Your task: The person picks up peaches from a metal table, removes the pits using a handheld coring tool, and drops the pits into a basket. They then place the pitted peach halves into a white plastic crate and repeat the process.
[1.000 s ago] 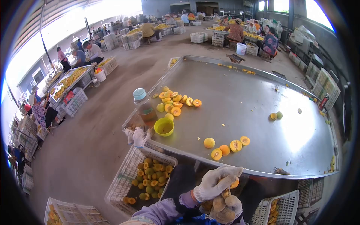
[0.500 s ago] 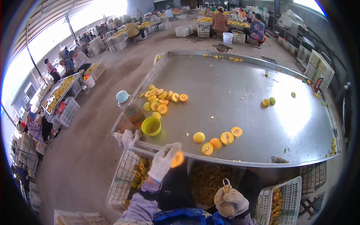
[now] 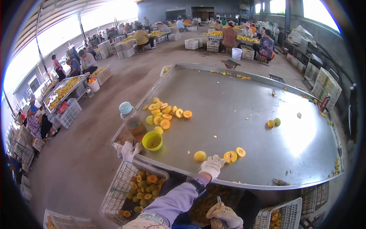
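My left hand (image 3: 212, 166), in a white glove, reaches onto the metal table near its front edge. Its fingers are curled over a yellow peach half (image 3: 221, 160), of which only a sliver of orange shows. A whole-looking yellow peach (image 3: 199, 156) lies just left of the hand, and two cut peach halves (image 3: 230, 157) sit just right of it. Low in front of my body, my right hand (image 3: 225, 216), in a soiled glove, is closed around a tool with a metal loop (image 3: 219, 199); its handle is hidden in the fist.
A yellow-green bowl (image 3: 152, 141), a bottle (image 3: 133, 124) and white gloves (image 3: 127, 150) occupy the table's left corner, near several peach halves (image 3: 165, 124). Below stand a crate of peaches (image 3: 114, 187) and another crate (image 3: 284, 212). Co-workers (image 3: 230, 36) sit at other tables.
My left hand has moved right and onto the table fruit; the peach half it held is no longer seen in it. The view has tilted up slightly. My right hand still grips the loop tool.
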`<state>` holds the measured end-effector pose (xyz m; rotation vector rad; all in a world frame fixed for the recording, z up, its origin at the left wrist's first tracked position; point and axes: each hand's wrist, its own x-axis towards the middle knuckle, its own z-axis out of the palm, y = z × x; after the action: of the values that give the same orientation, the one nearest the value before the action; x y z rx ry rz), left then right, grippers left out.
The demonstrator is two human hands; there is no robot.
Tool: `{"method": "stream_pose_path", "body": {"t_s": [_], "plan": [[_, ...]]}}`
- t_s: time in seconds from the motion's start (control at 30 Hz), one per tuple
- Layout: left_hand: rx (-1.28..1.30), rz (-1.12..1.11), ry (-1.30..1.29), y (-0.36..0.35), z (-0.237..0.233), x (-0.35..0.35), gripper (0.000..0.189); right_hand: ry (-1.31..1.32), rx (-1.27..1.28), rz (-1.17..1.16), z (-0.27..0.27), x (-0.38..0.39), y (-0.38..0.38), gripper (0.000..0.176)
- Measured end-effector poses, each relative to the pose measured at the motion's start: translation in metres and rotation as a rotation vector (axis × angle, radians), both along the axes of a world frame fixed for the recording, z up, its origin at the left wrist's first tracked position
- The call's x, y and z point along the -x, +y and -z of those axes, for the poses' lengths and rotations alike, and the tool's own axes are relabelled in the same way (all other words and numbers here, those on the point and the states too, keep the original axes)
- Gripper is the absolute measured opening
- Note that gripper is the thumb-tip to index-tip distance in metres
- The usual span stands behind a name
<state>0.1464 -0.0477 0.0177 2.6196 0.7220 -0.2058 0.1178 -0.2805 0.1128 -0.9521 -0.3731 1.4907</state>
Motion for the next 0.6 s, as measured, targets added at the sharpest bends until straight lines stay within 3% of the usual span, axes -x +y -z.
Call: {"method": "stream_pose_path", "body": {"t_s": [0.07, 0.23, 0.3, 0.37, 0.4, 0.43, 0.5, 0.57, 0.6], "plan": [[-0.009, -0.054, 0.081, 0.004, 0.007, -0.004, 0.054, -0.012, 0.057, 0.004, 0.001, -0.002, -0.004, 0.02], [0.004, -0.278, 0.05, 0.018, 0.007, 0.035, 0.075, 0.015, 0.068, 0.033, 0.007, -0.005, -0.002, 0.018], [0.018, -0.331, -0.051, 0.03, 0.013, 0.054, 0.066, -0.004, 0.045, 0.032, 0.013, -0.001, -0.002, 0.018], [0.405, -0.415, -0.247, 0.044, -0.003, 0.063, 0.052, 0.002, 0.081, 0.078, 0.014, 0.001, 0.003, 0.019], [0.471, -0.475, -0.327, 0.036, -0.017, 0.067, 0.04, 0.025, 0.228, 0.014, 0.013, -0.009, 0.005, 0.024], [0.473, -0.476, -0.317, 0.024, -0.032, 0.073, 0.04, 0.034, 0.231, 0.015, 0.012, -0.007, 0.009, 0.024], [1.335, -0.491, -0.671, -0.001, -0.056, 0.084, 0.041, 0.086, 0.213, 0.19, 0.011, 0.0, 0.016, 0.018], [1.702, -0.325, -0.812, -0.034, -0.078, 0.097, 0.045, 0.009, 0.222, 0.214, 0.007, 0.002, 0.023, 0.017], [1.86, -0.104, -0.787, -0.042, -0.06, 0.097, 0.053, -0.025, 0.203, 0.253, 0.001, 0.004, 0.027, 0.017]]}}
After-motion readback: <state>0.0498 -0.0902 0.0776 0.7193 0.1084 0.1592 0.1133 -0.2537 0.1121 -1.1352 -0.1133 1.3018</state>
